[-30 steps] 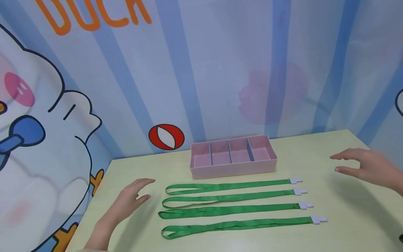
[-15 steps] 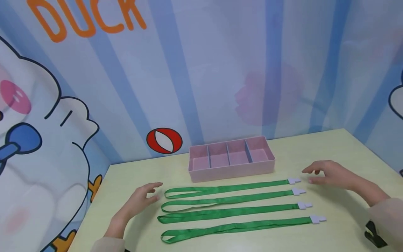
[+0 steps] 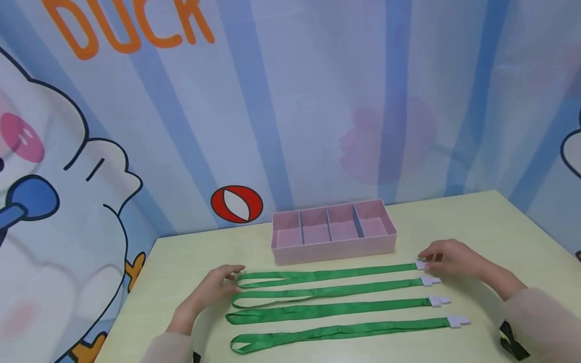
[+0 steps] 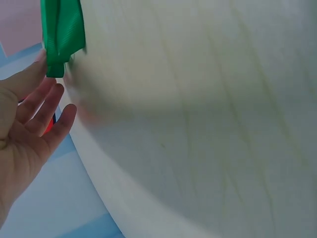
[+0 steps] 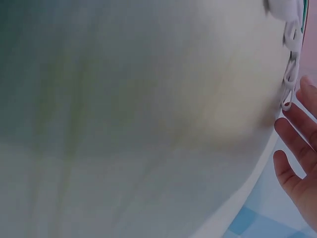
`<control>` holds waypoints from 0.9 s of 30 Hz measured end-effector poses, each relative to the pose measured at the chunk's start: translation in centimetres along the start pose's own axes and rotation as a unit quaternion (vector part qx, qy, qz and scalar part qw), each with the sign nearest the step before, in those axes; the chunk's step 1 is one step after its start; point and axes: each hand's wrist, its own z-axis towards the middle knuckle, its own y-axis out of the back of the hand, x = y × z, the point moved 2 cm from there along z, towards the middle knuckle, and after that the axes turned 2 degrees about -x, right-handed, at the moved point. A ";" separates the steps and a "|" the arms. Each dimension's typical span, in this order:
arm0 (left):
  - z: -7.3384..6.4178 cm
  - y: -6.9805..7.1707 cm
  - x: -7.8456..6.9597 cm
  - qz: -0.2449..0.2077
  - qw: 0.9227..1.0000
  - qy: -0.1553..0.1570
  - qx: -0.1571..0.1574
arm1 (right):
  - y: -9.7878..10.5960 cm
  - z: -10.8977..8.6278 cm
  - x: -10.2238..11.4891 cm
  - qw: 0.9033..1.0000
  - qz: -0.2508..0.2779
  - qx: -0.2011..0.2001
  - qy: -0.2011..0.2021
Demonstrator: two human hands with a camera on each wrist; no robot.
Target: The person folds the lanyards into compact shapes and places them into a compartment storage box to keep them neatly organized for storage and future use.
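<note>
Several green lanyards with white clips lie side by side on the table, loops left and clips right. My left hand (image 3: 210, 291) is at the looped end of the farthest lanyard (image 3: 336, 274); in the left wrist view its thumb lies against the green strap end (image 4: 62, 39), fingers loosely spread. My right hand (image 3: 459, 260) hovers at that lanyard's white clip (image 3: 420, 265), partly covering it. In the right wrist view its relaxed fingers are beside the white clips (image 5: 291, 64). The nearest lanyard (image 3: 354, 330) lies closest to the front.
Behind the lanyards stands a pink box (image 3: 333, 249) with several compartments, divided by thin blue-grey partitions. The pale yellow table (image 3: 490, 227) meets a printed blue-and-white cloth backdrop (image 3: 313, 101) at its back edge.
Both hands have moved inward and down to the farthest lanyard, the left to its loop, the right leftward to its clip. The lanyards and box stay in place.
</note>
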 end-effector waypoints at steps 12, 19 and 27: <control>0.7 -0.7 -0.9 0.060 0.996 -0.064 0.003 | -0.5 0.5 0.4 1.000 -0.017 0.007 0.005; 0.9 -0.7 -0.6 0.082 0.993 -0.080 -0.002 | -0.9 1.0 0.4 1.000 -0.016 0.023 0.009; 0.9 -0.8 0.2 0.081 0.994 -0.072 -0.022 | -1.0 1.2 0.7 0.999 -0.022 0.037 -0.033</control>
